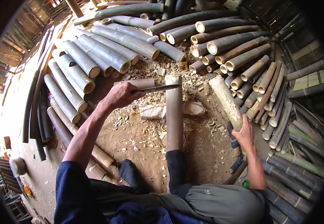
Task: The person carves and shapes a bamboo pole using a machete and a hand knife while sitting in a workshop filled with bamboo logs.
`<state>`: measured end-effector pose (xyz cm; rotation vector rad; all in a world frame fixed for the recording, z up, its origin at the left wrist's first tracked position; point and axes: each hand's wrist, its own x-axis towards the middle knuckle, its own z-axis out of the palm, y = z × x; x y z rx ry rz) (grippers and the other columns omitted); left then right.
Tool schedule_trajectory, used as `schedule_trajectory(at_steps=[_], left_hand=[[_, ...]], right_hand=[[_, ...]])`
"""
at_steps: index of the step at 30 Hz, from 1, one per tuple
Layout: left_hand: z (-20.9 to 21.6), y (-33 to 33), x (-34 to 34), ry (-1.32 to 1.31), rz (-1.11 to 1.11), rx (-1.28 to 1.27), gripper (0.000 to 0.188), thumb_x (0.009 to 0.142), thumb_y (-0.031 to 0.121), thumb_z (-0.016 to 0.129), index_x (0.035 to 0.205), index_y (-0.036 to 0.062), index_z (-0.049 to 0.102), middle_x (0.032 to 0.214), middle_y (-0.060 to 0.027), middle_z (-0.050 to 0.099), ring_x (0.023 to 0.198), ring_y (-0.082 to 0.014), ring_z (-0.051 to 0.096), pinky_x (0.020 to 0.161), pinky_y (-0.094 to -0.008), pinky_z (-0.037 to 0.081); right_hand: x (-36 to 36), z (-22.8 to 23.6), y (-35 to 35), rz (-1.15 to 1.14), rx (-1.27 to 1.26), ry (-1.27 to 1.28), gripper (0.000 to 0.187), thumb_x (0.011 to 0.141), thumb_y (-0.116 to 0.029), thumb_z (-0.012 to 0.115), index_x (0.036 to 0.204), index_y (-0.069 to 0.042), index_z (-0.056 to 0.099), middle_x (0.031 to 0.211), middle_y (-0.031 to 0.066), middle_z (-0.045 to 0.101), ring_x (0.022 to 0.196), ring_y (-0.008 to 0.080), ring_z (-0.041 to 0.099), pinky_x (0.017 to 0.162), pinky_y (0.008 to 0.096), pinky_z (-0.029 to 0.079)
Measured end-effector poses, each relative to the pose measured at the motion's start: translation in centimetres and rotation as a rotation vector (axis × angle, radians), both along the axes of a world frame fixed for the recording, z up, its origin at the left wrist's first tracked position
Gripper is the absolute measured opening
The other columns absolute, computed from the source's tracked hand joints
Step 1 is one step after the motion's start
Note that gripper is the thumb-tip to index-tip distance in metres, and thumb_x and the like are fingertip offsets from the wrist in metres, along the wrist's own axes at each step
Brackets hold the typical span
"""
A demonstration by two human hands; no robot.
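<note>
Seen from the head camera, the left hand (120, 95) is closed around the handle of a long knife (158, 89), whose blade points to the right and ends at the top of a bamboo pole (174, 112). That pole lies lengthwise on the dirt floor (139, 149), running from the person's dark-socked foot (177, 164) up and away, and it rests across a pale block of wood (152, 111). The right hand (244, 135) is clamped on the near end of a second, paler bamboo piece (226, 100), which slants up and to the left, well apart from the pole. The two hands are far apart, one on each side of the pole. Wood shavings (143, 134) are scattered on the floor around the block. Stacks of cut bamboo stems (106, 52) ring the work spot on the left, at the top and on the right, their open ends turned inward.
</note>
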<state>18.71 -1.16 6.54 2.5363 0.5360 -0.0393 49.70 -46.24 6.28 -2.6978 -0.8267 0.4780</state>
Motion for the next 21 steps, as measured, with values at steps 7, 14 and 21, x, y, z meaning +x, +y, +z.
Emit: schedule_trajectory(at_steps=[7, 14, 21], left_hand=[[-1.6, -0.3, 1.1, 0.128, -0.043, -0.104, 0.045, 0.099, 0.045, 0.072, 0.094, 0.0013, 0.081, 0.067, -0.0167, 0.068, 0.060, -0.0294, 0.067, 0.061, -0.0452, 0.052], [-2.8, -1.0, 2.5, 0.171, -0.105, -0.117, 0.060, 0.097, 0.058, 0.070, 0.085, 0.0001, 0.079, 0.054, -0.0139, 0.059, 0.051, -0.0265, 0.059, 0.055, -0.0455, 0.048], [-4.4, -0.9, 3.0, 0.189, -0.150, -0.054, 0.063, 0.097, 0.058, 0.070, 0.077, -0.0017, 0.074, 0.056, -0.0156, 0.060, 0.052, -0.0300, 0.060, 0.057, -0.0480, 0.048]], right_hand=[[3.4, 3.8, 4.0, 0.358, -0.379, -0.057, 0.078, 0.069, -0.016, 0.081, 0.140, -0.010, 0.049, 0.123, 0.0265, 0.067, 0.108, 0.0475, 0.068, 0.094, 0.0539, 0.054], [0.3, 2.8, 4.5, 0.020, 0.360, 0.711, 0.106, 0.073, -0.030, 0.087, 0.159, 0.001, 0.034, 0.137, 0.0186, 0.060, 0.120, 0.0295, 0.063, 0.101, 0.0417, 0.054], [-3.0, 6.0, 7.2, -0.065, 0.442, 0.950, 0.097, 0.076, -0.023, 0.084, 0.157, 0.000, 0.035, 0.122, 0.0091, 0.060, 0.098, 0.0171, 0.065, 0.081, 0.0338, 0.059]])
